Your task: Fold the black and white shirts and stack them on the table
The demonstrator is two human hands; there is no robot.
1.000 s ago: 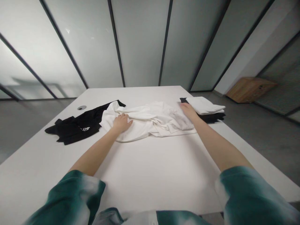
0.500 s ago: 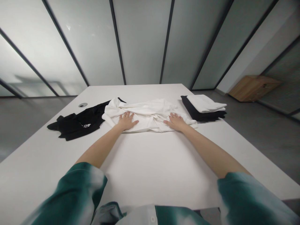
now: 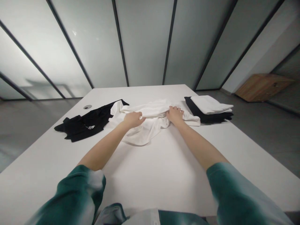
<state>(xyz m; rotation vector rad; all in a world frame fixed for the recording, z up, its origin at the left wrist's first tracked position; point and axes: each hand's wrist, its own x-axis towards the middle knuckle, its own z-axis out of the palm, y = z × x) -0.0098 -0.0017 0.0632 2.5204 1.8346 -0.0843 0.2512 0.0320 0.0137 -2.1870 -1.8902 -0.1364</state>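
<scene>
A crumpled white T-shirt (image 3: 150, 123) lies across the middle of the table, with a loose flap of its fabric spread toward me. My left hand (image 3: 134, 120) is closed on a fold at its left part, thumb pointing right. Farther right, my right hand (image 3: 175, 115) grips the same shirt with curled fingers; a bit of fabric shows beyond it. To the left lies a black T-shirt (image 3: 89, 122) with a small white print, its upper end next to the white one. Some of the fabric under both hands is hidden.
On the right of the white table (image 3: 152, 175) sits a stack with a folded white garment (image 3: 209, 104) on top of folded black garments (image 3: 211, 118). A round cable grommet (image 3: 87, 107) is at the far left. A wooden cabinet (image 3: 260, 87) stands on the floor beyond.
Both hands went from lying flat on the white T-shirt to gripping its fabric, closer together. The near fabric now hangs out in a flap toward me. The view has shifted slightly.
</scene>
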